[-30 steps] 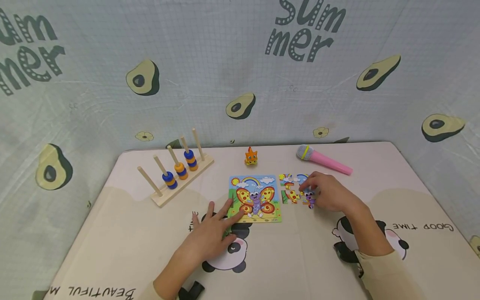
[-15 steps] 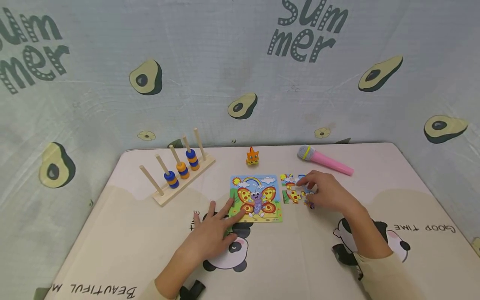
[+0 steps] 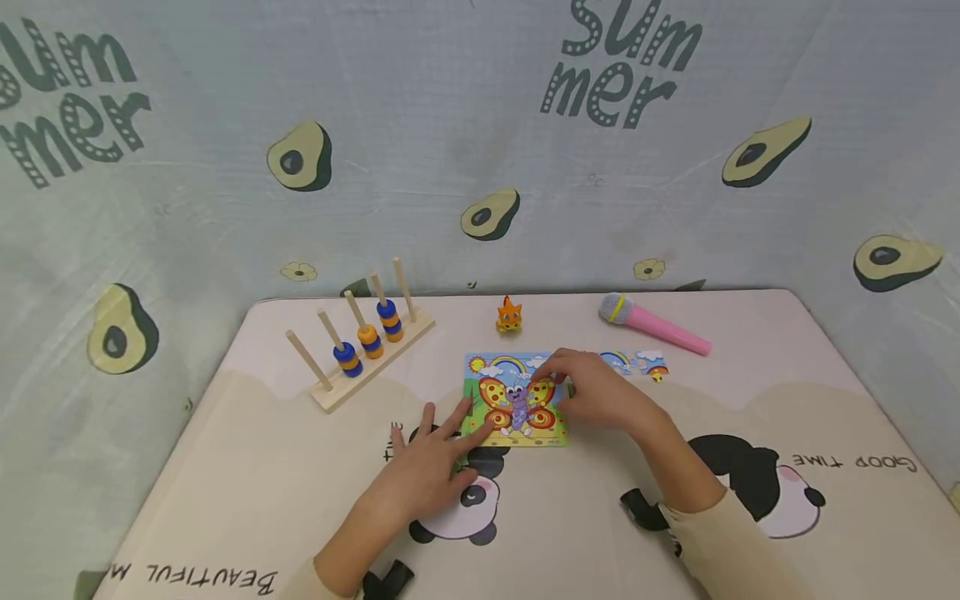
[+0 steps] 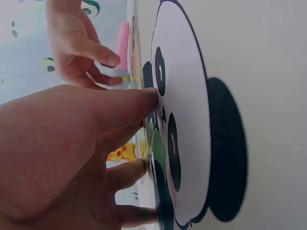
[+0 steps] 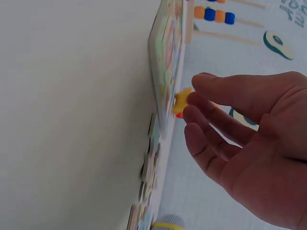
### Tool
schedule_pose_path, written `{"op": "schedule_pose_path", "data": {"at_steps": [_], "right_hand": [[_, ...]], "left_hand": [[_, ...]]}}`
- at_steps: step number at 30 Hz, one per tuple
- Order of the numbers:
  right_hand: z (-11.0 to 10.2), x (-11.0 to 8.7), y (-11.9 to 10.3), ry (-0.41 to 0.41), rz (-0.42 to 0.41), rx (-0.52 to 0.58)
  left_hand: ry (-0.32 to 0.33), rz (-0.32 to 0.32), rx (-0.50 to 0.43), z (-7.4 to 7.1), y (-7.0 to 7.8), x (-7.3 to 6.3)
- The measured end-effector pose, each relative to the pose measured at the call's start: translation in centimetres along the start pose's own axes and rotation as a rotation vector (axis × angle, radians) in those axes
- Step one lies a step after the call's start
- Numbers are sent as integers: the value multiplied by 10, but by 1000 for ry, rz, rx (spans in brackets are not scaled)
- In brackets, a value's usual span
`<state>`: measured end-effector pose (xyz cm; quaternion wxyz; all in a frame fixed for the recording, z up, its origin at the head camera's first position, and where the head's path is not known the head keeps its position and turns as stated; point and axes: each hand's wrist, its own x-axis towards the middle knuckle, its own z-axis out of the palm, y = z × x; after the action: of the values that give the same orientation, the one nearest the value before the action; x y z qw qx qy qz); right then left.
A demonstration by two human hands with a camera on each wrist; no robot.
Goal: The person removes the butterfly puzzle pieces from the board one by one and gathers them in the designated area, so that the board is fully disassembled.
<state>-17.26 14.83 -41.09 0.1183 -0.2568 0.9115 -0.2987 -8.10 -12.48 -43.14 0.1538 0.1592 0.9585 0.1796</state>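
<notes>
Head view: could skew butterfly jigsaw (image 3: 517, 417) by pressing unevenly, left hand (image 3: 430, 471) splayed on it, right hand (image 3: 596, 390) above, narrow, seemingly empty.

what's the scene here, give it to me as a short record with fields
left hand: fingers spread, at the near left edge of the puzzle board
right hand: over the board's right side, no piece seen in its fingers
board picture: butterfly under a rainbow
loose pieces: right of the board, some possibly hidden by the right hand
microphone: pink, lying behind the pieces
small toy: orange, behind the board
wooden rack: back left, blue and orange rings
</notes>
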Motion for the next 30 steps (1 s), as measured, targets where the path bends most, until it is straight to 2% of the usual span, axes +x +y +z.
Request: {"op": "schedule_pose_path", "data": {"at_steps": [6, 13, 21, 30], "right_hand": [[7, 14, -6, -57, 21, -59], [8, 18, -7, -74, 30, -126], [7, 17, -5, -74, -28, -107], [8, 17, -1, -80, -41, -81]], "left_hand": [[-11, -4, 4, 1, 1, 1], [-7, 2, 1, 0, 3, 2], [-8, -1, -6, -3, 3, 1], [1, 9, 14, -3, 3, 0]]}}
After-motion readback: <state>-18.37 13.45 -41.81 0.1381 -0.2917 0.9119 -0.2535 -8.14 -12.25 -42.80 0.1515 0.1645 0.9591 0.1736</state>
